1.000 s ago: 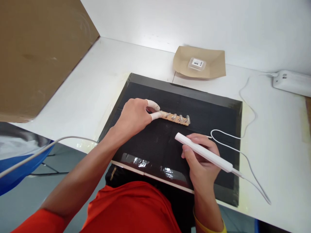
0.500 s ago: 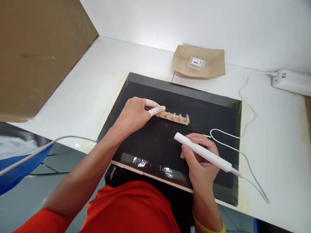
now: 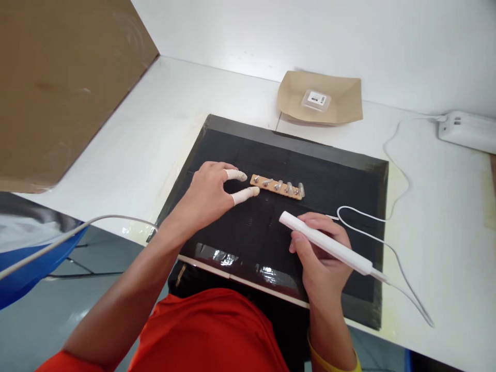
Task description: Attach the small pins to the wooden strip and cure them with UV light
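Fingers of the left hand [image 3: 211,192] spread loose beside the component strip [image 3: 276,186] on the black mat [image 3: 341,175], right hand [image 3: 320,253] clamped on the white pen tool [image 3: 325,244] – best pin that strip firmly

Legible text: none. One printed label [image 3: 316,98], white with dark marks, sits on a small clear packet [image 3: 316,101] in the brown paper tray [image 3: 341,101], well beyond the right hand [image 3: 320,253] and the white pen-shaped tool [image 3: 325,243] it grips; the characters are too small to read. No brand, number or sign is readable elsewhere.
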`<state>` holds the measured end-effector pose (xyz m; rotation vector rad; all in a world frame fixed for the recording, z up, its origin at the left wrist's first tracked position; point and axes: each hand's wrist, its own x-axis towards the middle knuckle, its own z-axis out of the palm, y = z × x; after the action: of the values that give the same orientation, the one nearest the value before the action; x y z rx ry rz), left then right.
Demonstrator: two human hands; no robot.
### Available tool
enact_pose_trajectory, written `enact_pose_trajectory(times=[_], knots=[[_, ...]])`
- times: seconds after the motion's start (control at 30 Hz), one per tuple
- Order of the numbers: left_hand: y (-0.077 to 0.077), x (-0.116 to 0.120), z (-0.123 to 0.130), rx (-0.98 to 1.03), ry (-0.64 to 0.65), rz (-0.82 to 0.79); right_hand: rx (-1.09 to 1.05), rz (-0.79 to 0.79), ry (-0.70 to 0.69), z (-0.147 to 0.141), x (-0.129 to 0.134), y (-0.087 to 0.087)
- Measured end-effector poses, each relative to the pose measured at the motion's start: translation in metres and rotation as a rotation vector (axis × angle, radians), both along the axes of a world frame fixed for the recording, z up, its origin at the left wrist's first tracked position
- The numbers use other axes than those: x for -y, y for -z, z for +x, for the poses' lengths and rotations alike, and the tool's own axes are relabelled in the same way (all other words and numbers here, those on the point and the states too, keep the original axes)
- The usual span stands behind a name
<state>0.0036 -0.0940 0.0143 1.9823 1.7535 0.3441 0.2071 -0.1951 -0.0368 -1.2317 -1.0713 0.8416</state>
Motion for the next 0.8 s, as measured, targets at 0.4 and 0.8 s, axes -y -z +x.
enact_pose_trajectory(times=[0.4,0.8], knots=[[0.021,0.017,0.014,-0.146,-0.007,0.191,0.039,-0.023,0.007,0.000,0.000,0.000],[0.034,0.033,0.035,-0.227,-0.077,0.324,0.016,-0.024,-0.013,-0.001,0.000,-0.001]])
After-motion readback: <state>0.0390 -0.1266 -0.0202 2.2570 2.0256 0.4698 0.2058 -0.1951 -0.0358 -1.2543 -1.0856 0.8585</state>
